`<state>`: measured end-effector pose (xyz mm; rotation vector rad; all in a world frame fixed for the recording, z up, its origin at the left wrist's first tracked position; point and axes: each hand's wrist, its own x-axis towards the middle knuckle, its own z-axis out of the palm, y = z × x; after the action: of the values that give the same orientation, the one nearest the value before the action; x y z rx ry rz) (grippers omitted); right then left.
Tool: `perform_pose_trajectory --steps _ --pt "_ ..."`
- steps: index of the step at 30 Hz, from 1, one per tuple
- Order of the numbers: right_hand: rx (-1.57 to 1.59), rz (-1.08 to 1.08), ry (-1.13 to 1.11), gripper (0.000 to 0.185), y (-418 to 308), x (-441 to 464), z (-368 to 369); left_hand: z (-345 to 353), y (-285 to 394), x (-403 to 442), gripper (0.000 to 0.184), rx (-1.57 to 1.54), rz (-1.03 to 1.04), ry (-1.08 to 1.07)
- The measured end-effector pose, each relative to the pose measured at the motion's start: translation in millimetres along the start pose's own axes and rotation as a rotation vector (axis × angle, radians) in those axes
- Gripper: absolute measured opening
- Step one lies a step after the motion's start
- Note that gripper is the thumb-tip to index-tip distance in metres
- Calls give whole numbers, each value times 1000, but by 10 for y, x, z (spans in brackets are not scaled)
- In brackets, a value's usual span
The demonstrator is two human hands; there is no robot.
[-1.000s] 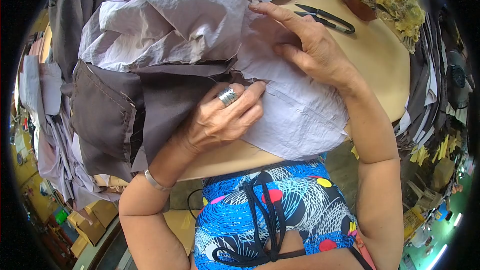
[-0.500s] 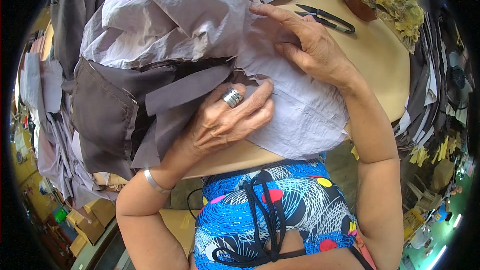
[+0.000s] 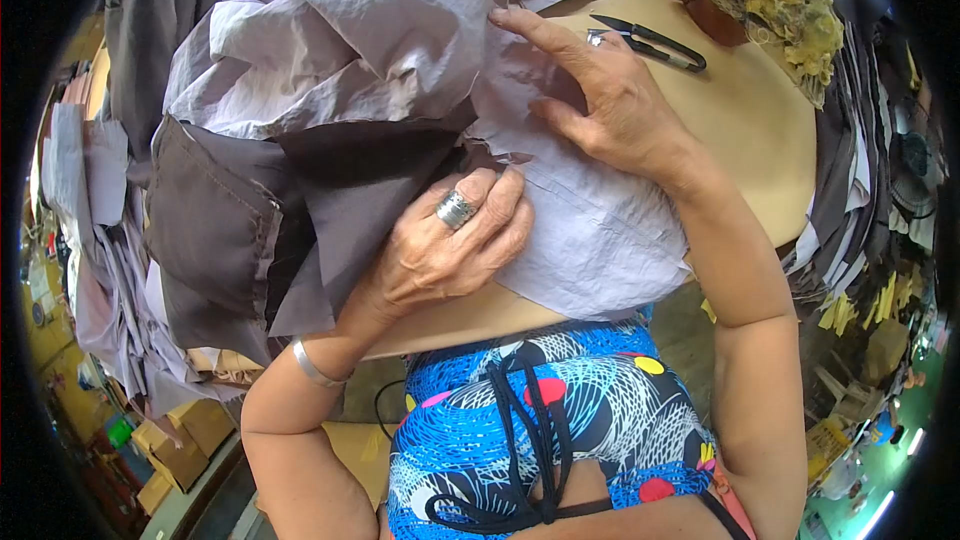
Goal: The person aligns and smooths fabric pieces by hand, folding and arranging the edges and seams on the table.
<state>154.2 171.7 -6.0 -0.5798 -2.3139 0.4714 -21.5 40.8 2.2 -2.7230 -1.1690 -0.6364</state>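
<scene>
My left hand point(image 3: 450, 235), with a wide silver ring, has its fingers curled at the edge where dark brown cloth point(image 3: 205, 230) meets pale lilac cloth point(image 3: 600, 240). Its fingertips are pressed together on the fabric near the seam. My right hand point(image 3: 610, 100) rests on the pale cloth further up, index finger stretched out and thumb apart, holding nothing. A dark flap lies over the brown piece beside my left wrist. Crumpled pale cloth point(image 3: 400, 20) is heaped above both hands.
Black thread snips point(image 3: 655, 45) lie on the tan tabletop point(image 3: 760, 140) beyond my right hand. A brown object covered in yellowish fibres point(image 3: 765, 10) stands at the back right. Strips of cloth hang at both sides, and cardboard boxes point(image 3: 175, 450) sit at the lower left.
The dark flap by my left wrist has shifted and refolded. My left fingers spread a little, then drew back in. My right hand has moved slightly left.
</scene>
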Motion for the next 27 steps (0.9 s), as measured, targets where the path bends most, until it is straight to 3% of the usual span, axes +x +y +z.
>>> perform_pose_trajectory --steps 2,4,7,13,19,27 --pt "75 83 -44 70 -48 35 6 -29 -2 -8 34 -15 -1 -1" --pt "243 318 -221 73 -121 51 -73 -52 0 -12 33 -47 -6 -45" --pt "339 219 -48 76 -49 12 -1 -41 -1 22 23 -17 -18 -19" --pt "264 146 -40 74 -61 55 -23 -72 38 51 25 -36 -90 -73" --pt "280 263 -154 75 -82 36 -77 -88 93 99 25 16 -152 -138" --pt "254 193 -100 75 -29 10 -20 -59 21 59 26 -59 -56 -96"
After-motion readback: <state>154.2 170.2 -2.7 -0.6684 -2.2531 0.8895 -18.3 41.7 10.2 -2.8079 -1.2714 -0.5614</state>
